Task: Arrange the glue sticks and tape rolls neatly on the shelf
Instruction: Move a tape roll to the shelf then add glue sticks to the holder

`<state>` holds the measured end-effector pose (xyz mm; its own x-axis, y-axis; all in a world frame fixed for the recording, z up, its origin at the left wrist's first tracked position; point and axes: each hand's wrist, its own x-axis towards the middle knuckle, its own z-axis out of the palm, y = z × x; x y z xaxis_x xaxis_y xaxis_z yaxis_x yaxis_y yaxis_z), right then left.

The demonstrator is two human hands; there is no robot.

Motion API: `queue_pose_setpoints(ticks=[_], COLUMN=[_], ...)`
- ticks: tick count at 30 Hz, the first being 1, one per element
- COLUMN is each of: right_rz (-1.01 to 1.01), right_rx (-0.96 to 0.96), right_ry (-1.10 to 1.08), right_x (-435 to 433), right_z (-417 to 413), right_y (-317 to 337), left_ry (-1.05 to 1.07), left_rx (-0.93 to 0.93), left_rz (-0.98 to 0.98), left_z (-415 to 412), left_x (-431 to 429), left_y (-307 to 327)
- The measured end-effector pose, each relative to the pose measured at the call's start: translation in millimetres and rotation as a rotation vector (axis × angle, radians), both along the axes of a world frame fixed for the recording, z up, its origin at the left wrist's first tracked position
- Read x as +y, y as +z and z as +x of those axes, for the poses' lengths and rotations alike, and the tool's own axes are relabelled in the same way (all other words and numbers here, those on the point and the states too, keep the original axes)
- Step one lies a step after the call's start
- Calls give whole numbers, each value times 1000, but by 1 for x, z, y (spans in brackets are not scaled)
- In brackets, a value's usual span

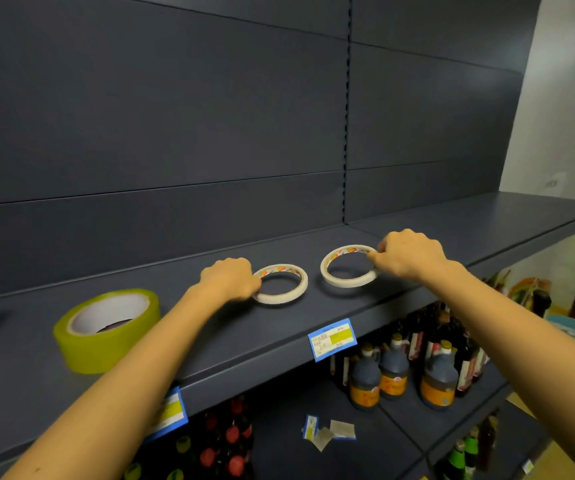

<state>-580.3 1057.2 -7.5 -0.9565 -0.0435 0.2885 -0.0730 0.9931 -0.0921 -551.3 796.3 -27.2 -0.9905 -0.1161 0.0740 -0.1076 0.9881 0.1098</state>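
Pinching rims, your left hand [230,278] on the left roll [279,298] and right hand [410,254] on the right roll [348,281], both on the shelf [244,334], you could flick either off the front with a hasty slide.

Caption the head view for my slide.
Left hand pinches left white tape roll, right hand pinches right white tape roll; yellow tape roll alongside on shelf.
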Motion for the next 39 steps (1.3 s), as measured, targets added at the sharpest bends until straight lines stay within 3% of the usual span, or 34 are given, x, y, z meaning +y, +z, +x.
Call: queue_pose_setpoints(ticks=[8,12,16,19,24,30,39], right_rz=[12,165,307,165,13,-38,-14], right_rx=[-227,-336,-134,1,71,115,68], right_ry=[203,291,356,578,1059,1416,1580], right_x=[-7,-17,-28,-50,-111,-181,-256], right_z=[-63,-81,-84,-77,-30,50,157], right_y=[-3,-7,2,14,17,12,11], left_ry=[74,136,265,362,473,706,933], left_rx=[-108,54,286,454,675,604,504], left_rz=[-5,7,-49,-103,-135,-337,-393], left_z=[-12,-1,19,45,115,218,353], left_x=[9,8,10,6,-10,-37,-80], left_y=[-6,2,13,19,16,10,4])
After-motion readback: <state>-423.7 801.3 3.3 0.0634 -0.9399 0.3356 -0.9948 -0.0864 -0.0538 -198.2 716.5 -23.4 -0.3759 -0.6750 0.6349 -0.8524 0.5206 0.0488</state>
